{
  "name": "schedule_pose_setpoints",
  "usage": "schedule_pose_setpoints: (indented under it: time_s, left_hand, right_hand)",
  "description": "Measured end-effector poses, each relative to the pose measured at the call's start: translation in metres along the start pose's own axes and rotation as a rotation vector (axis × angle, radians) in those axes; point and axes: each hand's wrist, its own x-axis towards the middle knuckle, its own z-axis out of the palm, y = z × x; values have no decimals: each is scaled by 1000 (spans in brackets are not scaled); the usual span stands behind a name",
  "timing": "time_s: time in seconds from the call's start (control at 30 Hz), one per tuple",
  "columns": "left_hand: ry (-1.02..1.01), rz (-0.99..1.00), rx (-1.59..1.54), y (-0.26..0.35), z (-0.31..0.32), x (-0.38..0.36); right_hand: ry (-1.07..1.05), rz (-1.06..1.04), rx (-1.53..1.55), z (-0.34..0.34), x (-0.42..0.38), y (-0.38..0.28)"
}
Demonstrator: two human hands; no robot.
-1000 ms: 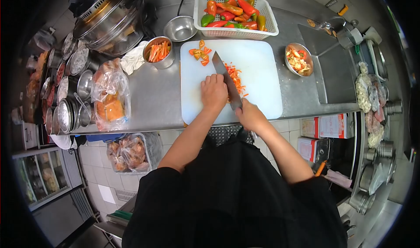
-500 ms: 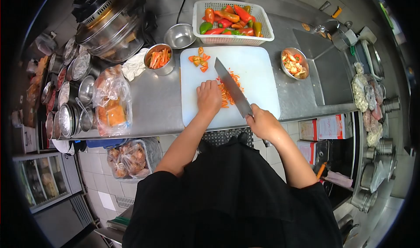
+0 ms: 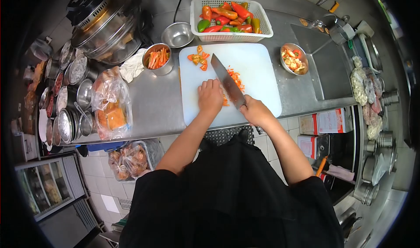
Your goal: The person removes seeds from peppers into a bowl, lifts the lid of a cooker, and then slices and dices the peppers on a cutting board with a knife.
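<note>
On the white cutting board (image 3: 258, 82), a large kitchen knife (image 3: 227, 79) slants with its tip away from me. My right hand (image 3: 256, 111) is wrapped round its handle. Left of the blade, my left hand (image 3: 211, 96) presses down with curled fingers on orange pepper strips (image 3: 225, 101), most of them hidden by hand and blade. Chopped pepper bits (image 3: 235, 77) lie right of the blade. Several orange pepper pieces (image 3: 200, 58) sit at the board's upper left.
Behind the board stands a white basket (image 3: 232, 37) of whole peppers. Left are a metal container (image 3: 158, 69) of pepper strips, an empty metal bowl (image 3: 177, 36) and a bagged loaf (image 3: 114, 117). Right, a bowl of pepper scraps (image 3: 294, 69) sits beside the sink (image 3: 334, 73).
The knife and my right hand have shifted slightly left and away from me, the blade now closer to my left hand. It covers more of the strips. The view has turned slightly.
</note>
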Motion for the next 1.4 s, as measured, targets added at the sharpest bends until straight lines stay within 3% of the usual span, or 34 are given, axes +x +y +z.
schedule_pose_setpoints:
  time_s: [0.2,0.37,0.43,0.53,0.6,0.67,0.87,1.03,1.13,1.23,1.4]
  left_hand:
    - [-51,-22,40,-2,2,0]
    - [-32,-5,-34,-2,-2,1]
    - [-41,-10,-32,0,-2,-1]
    - [-47,-29,-45,-3,2,-3]
    - [-36,-47,-58,-3,-3,4]
    - [-31,-69,-132,-5,-9,-1]
    - [-14,-14,-51,-14,-4,-4]
    - [-58,-10,-80,-9,-10,-3]
    - [-66,7,-68,-10,-6,-7]
    - [-57,2,-65,-12,-3,-9]
    - [-53,-10,-89,-13,-7,-7]
  right_hand:
    - [-12,-34,-156,0,-53,0]
    - [-85,81,7,35,-29,4]
    - [136,-90,-12,62,15,29]
    - [25,-14,206,33,21,11]
    - [20,-9,167,22,17,4]
    - [182,-116,14,25,9,15]
    - [128,-132,-222,18,-46,10]
    - [59,-68,-181,44,-37,11]
    - [167,-114,-173,63,-2,23]
    - [5,36,164,38,7,11]
    - [125,-88,-54,21,-16,0]
